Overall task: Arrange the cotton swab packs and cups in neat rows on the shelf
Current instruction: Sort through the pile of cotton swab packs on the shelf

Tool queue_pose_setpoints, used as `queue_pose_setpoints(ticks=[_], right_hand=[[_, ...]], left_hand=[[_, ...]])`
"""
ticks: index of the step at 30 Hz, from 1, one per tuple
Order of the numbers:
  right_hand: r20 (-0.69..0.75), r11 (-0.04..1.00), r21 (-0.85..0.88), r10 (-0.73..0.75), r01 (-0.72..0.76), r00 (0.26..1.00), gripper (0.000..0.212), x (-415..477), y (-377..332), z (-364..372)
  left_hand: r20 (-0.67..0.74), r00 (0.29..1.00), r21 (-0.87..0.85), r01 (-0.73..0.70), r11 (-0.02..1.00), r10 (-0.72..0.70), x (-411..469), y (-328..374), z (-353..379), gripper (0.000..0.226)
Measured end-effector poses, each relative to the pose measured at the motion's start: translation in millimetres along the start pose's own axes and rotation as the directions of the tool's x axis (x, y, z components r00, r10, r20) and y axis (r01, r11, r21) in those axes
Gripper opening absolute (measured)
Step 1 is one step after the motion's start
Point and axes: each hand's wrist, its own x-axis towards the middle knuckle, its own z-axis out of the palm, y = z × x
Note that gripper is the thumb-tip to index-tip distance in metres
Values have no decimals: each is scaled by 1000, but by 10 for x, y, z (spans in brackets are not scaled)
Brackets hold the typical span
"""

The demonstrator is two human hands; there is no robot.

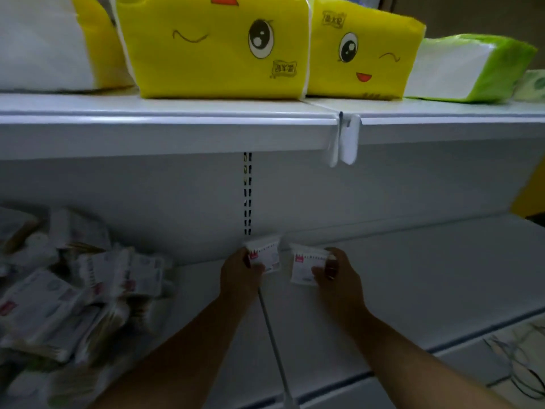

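Reaching to the back of a white lower shelf (413, 276), the left hand (240, 274) pinches one small white cotton swab pack (265, 255) with a red mark, while the right hand (339, 276) pinches a matching second pack (305, 268) just beside it; a jumbled pile of packs (73, 290) lies at left

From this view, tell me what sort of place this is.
Probably a shop aisle: white slotted retail shelving, wrapped tissue packs on top, and a heap of cotton swab packs below.
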Motion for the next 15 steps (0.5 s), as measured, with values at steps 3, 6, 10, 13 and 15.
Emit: queue_pose_setpoints(ticks=[3, 6, 10, 13, 15], right_hand=[[11, 999, -40, -25, 26, 1000, 44, 145, 45, 41], [44, 997, -58, -43, 46, 998, 45, 306, 87, 58], [91, 992, -49, -107, 112, 990, 47, 586, 109, 52], [129, 992, -34, -116, 121, 985, 49, 744, 126, 68], [175, 989, -25, -140, 147, 975, 49, 830, 114, 85]], left_hand=[[-44, 997, 29, -62, 998, 63, 117, -2, 117, 39], [-102, 993, -8, -53, 999, 52, 142, 6, 189, 44], [-123, 987, 94, -92, 991, 103, 153, -32, 244, 43], [-129, 985, 136, -98, 986, 115, 122, -19, 270, 48], [-118, 987, 174, -92, 980, 113, 98, 7, 289, 49]])
